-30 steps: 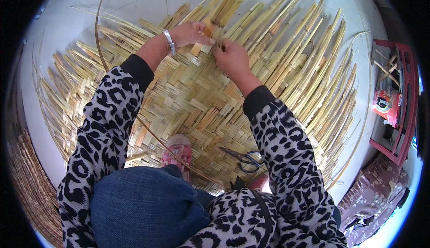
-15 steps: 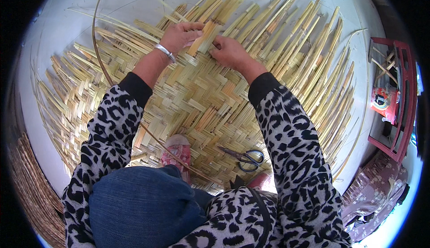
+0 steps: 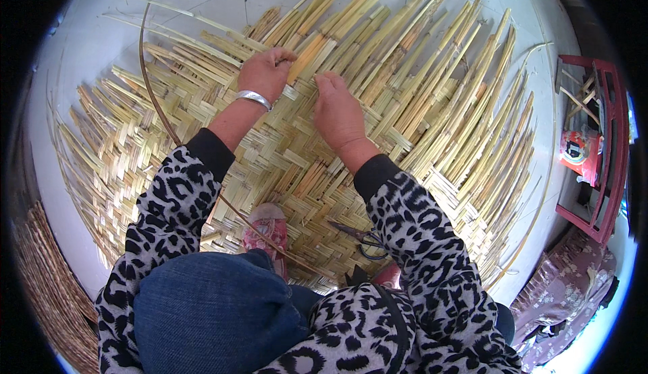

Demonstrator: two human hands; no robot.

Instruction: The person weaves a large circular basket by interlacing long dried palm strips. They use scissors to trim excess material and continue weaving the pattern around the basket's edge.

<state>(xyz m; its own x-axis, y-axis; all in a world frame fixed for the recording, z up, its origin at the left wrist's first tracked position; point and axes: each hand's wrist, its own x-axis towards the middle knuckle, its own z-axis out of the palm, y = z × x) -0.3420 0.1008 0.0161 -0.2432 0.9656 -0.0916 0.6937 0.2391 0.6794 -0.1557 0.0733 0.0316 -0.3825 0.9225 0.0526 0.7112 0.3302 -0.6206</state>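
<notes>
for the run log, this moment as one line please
left hand: beside orange strip, grip unclear | right hand: near pale strip, grip unclear | woven mat: beneath | scissors: on mat

Scissors (image 3: 359, 235) on the mat (image 3: 283, 151), right of the left shoe (image 3: 264, 224), a frame (image 3: 615, 138) to the mat's right

It's a weaving place, home or workshop I can't tell: a half-woven mat (image 3: 290, 154) lies on the floor (image 3: 209, 3), scissors (image 3: 349, 231) on its near part.
</notes>
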